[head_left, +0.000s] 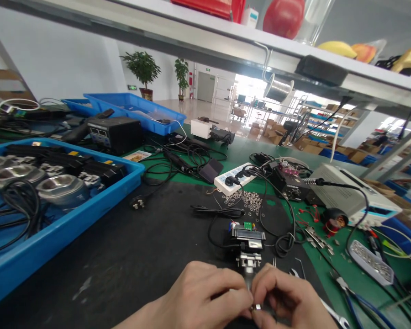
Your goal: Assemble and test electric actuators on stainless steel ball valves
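Both my hands meet at the bottom edge over the black mat (130, 256). My left hand (202, 294) is closed, thumb and fingers pinched toward a small silver metal part (256, 307). My right hand (287, 297) is also closed in a pinch on the same small part. Just beyond my fingers stands a small device (248, 242) with a black body, a metal base and a little green circuit board on top, wired by black cable. A scatter of small silver rings (246, 200) lies farther back on the mat.
A blue tray (71, 219) with metal housings and cables fills the left. A white power strip (234, 177), soldering station (356, 194), black power supply (114, 132), tweezers and hand tools (317, 237) lie on the green bench. A shelf (260, 50) hangs overhead.
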The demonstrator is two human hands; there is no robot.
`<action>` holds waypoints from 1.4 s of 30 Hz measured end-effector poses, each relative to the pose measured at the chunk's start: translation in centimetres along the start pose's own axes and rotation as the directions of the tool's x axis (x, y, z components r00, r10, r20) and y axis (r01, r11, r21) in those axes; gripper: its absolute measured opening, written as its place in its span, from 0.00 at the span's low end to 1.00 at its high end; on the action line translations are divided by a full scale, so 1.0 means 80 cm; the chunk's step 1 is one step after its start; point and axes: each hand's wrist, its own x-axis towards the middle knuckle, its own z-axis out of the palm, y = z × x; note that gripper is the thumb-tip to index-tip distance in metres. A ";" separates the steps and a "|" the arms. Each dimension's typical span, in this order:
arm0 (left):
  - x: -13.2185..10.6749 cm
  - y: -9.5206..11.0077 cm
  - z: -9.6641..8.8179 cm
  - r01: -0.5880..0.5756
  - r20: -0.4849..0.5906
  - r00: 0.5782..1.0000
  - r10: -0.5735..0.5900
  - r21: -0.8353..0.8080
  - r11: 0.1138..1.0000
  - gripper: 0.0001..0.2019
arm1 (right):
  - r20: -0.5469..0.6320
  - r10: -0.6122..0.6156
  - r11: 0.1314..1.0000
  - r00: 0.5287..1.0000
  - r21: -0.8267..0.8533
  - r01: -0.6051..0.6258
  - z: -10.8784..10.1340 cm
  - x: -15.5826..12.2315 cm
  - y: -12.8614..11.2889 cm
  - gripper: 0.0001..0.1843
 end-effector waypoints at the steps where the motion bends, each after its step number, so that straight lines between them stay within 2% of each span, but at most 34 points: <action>1: 0.001 0.003 -0.001 0.001 0.011 1.000 -0.001 0.001 1.000 0.08 | 0.001 -0.011 0.999 1.000 0.053 0.011 0.002 0.000 -0.002 0.07; 4: 0.003 0.008 -0.004 -0.003 0.029 1.000 0.003 -0.003 1.000 0.13 | 0.015 -0.016 0.993 1.000 0.120 0.014 -0.003 -0.001 -0.006 0.07; 7: 0.003 0.006 -0.003 -0.001 0.042 0.999 0.001 -0.005 1.000 0.11 | -0.016 -0.057 0.998 0.998 0.002 0.057 -0.013 -0.004 -0.004 0.06; 10: 0.001 -0.005 0.000 0.035 0.010 0.999 -0.035 -0.001 0.999 0.07 | -0.168 -0.091 0.979 0.982 -0.195 0.058 -0.023 -0.005 0.007 0.10; 12: -0.001 -0.014 0.002 0.101 -0.006 0.995 -0.101 0.011 0.995 0.08 | -0.269 -0.068 0.967 0.961 -0.253 -0.002 -0.027 -0.004 0.019 0.14; 14: -0.004 -0.022 0.005 0.175 0.028 0.984 -0.175 0.026 0.984 0.07 | -0.324 -0.016 0.962 0.946 -0.265 -0.074 -0.030 -0.001 0.031 0.18; 17: -0.009 -0.026 0.009 0.225 0.138 0.964 -0.227 0.031 0.974 0.04 | -0.331 0.081 0.953 0.940 -0.252 -0.170 -0.030 0.003 0.043 0.22; 20: -0.012 -0.026 0.013 0.246 0.194 0.949 -0.248 0.038 0.969 0.03 | -0.292 0.198 0.956 0.936 -0.153 -0.250 -0.028 0.009 0.046 0.23; 25: -0.001 -0.026 0.013 0.266 0.259 0.923 -0.285 0.108 0.958 0.03 | -0.248 0.245 0.967 0.937 -0.010 -0.255 -0.025 0.017 0.048 0.19; 27: 0.011 -0.025 0.011 0.238 0.329 0.897 -0.295 0.201 0.950 0.03 | -0.254 0.249 0.968 0.935 0.025 -0.251 -0.022 0.019 0.050 0.18; 32: 0.043 -0.017 0.008 0.052 0.525 0.803 -0.283 0.410 0.910 0.04 | -0.268 0.267 0.964 0.926 0.085 -0.254 -0.017 0.022 0.054 0.18; 35: 0.057 -0.011 0.009 0.007 0.572 0.770 -0.283 0.436 0.900 0.03 | -0.264 0.265 0.963 0.927 0.120 -0.241 -0.016 0.023 0.058 0.18; 38: 0.065 -0.008 0.010 -0.014 0.608 0.739 -0.290 0.443 0.896 0.10 | -0.261 0.259 0.963 0.930 0.142 -0.228 -0.015 0.025 0.060 0.17; 42: 0.069 -0.009 0.010 -0.015 0.621 0.734 -0.276 0.421 0.907 0.09 | -0.283 0.270 0.963 0.920 0.098 -0.252 -0.013 0.026 0.056 0.17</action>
